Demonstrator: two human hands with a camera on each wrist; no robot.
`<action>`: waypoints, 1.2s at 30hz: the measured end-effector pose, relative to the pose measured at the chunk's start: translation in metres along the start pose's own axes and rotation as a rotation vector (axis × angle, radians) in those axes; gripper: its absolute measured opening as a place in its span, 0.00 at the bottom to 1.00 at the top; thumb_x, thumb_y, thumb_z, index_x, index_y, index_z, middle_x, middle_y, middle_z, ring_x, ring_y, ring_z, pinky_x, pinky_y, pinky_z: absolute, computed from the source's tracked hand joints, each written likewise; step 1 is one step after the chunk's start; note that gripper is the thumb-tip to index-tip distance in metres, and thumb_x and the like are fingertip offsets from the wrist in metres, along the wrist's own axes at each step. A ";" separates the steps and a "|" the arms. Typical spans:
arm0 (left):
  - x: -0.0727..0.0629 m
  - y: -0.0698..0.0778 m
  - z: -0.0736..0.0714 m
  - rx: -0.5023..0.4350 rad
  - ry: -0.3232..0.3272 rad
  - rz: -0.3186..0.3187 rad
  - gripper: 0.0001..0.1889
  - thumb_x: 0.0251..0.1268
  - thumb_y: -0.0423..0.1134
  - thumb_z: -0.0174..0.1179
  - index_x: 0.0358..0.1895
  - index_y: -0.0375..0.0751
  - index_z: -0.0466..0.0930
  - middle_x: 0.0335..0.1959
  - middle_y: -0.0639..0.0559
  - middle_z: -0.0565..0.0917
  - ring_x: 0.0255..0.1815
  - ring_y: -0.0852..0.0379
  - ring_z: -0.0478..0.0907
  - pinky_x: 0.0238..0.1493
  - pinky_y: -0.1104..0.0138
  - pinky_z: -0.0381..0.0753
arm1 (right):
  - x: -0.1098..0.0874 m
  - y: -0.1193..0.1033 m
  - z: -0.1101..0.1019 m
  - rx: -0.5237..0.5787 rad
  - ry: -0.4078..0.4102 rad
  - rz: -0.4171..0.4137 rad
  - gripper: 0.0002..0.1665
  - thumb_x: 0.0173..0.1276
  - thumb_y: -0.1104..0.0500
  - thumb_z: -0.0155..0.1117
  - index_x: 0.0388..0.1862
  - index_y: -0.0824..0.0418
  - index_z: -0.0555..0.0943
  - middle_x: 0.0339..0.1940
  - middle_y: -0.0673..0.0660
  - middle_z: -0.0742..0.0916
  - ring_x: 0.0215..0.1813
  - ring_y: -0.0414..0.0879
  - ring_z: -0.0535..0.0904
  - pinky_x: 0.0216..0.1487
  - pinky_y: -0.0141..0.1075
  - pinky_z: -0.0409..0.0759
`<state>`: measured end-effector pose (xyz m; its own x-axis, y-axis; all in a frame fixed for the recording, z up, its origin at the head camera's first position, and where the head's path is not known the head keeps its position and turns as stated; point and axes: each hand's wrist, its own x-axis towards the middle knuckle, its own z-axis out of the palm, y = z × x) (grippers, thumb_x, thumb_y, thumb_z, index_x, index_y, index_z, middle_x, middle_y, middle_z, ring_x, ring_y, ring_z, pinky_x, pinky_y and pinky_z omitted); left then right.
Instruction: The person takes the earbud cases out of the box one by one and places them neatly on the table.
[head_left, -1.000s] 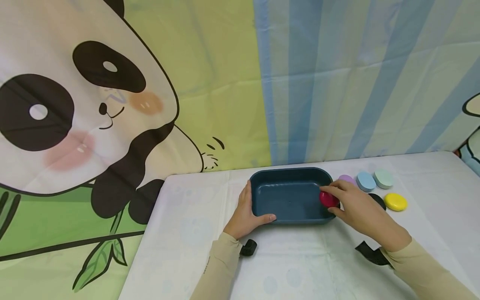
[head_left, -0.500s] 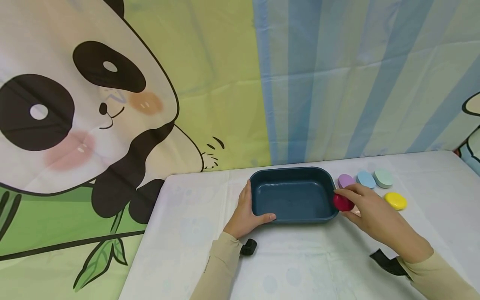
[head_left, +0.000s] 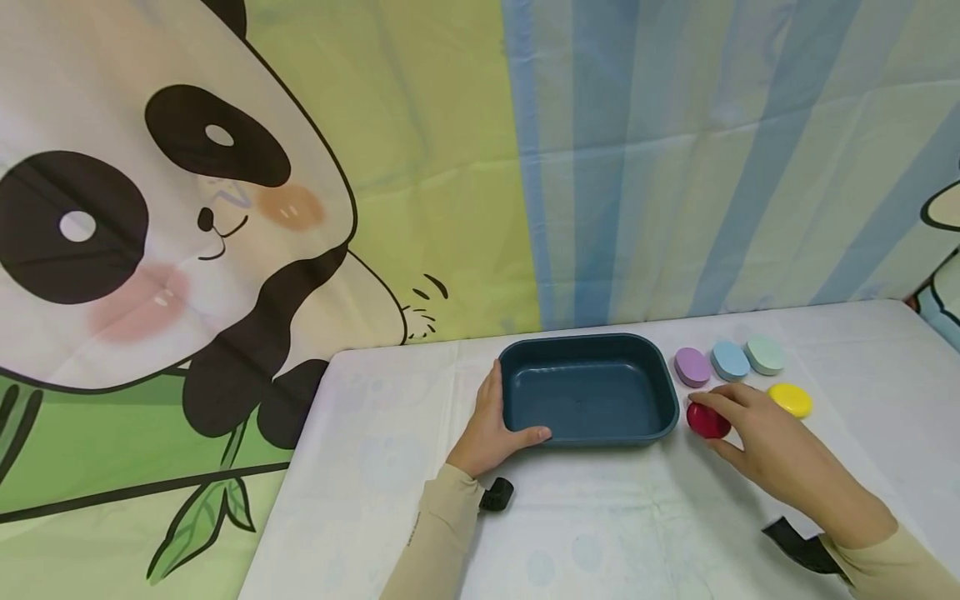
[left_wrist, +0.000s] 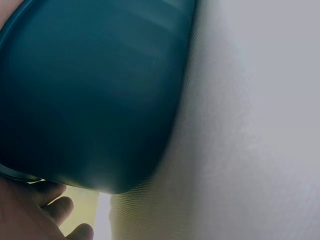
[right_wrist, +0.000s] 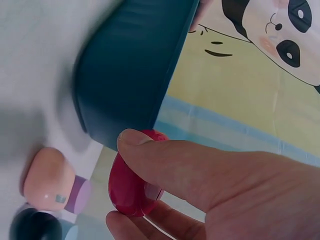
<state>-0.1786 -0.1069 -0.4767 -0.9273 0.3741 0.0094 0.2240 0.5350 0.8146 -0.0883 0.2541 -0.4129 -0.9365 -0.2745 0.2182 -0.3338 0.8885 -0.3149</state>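
A dark blue rectangular tray [head_left: 588, 400] with rounded corners stands on the white tabletop, its inside bare. My left hand [head_left: 489, 429] rests around its near left corner, fingers extended along the left wall and thumb lying on the front rim. In the left wrist view, the tray's wall [left_wrist: 95, 95] fills the upper left, with the fingers below it. Just right of the tray, my right hand [head_left: 780, 446] pinches a glossy red rounded disc [head_left: 708, 420] between thumb and fingers. The right wrist view shows that red disc [right_wrist: 131, 187] upright in the pinch, partly covered by the thumb.
Purple [head_left: 692, 367], light blue [head_left: 730, 360] and mint [head_left: 765, 355] discs lie behind the right hand. A yellow disc [head_left: 791, 401] sits to their front right. Peach [right_wrist: 49, 180] and black [right_wrist: 35, 225] pieces show in the right wrist view. A printed cloth [head_left: 435, 167] hangs behind the table.
My right hand has carried the red disc from inside the tray's right end, over the rim, out to the right. The left hand and the tray stay in place.
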 end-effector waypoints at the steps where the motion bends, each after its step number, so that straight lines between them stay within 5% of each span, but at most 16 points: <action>1: 0.000 0.000 0.000 -0.001 0.000 0.001 0.70 0.50 0.67 0.73 0.82 0.52 0.27 0.83 0.57 0.35 0.82 0.55 0.36 0.76 0.47 0.53 | -0.001 0.001 0.001 -0.005 -0.004 0.004 0.38 0.45 0.64 0.86 0.58 0.67 0.82 0.50 0.67 0.82 0.48 0.61 0.79 0.41 0.53 0.85; 14: 0.001 -0.003 0.002 0.019 0.007 0.009 0.70 0.50 0.68 0.72 0.82 0.53 0.26 0.83 0.56 0.35 0.82 0.54 0.37 0.75 0.46 0.55 | -0.014 0.013 0.013 -0.042 -0.133 0.111 0.38 0.44 0.60 0.87 0.56 0.67 0.83 0.50 0.73 0.81 0.45 0.65 0.79 0.37 0.55 0.85; 36: 0.000 -0.002 0.001 0.023 0.003 0.012 0.68 0.51 0.68 0.72 0.81 0.58 0.25 0.83 0.56 0.35 0.82 0.54 0.36 0.75 0.47 0.55 | -0.024 0.024 0.036 -0.043 -0.194 0.132 0.34 0.45 0.57 0.86 0.53 0.63 0.85 0.47 0.66 0.81 0.40 0.54 0.79 0.40 0.55 0.85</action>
<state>-0.1787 -0.1072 -0.4793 -0.9254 0.3783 0.0213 0.2423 0.5476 0.8009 -0.0776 0.2686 -0.4592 -0.9762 -0.2169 -0.0046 -0.2064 0.9351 -0.2882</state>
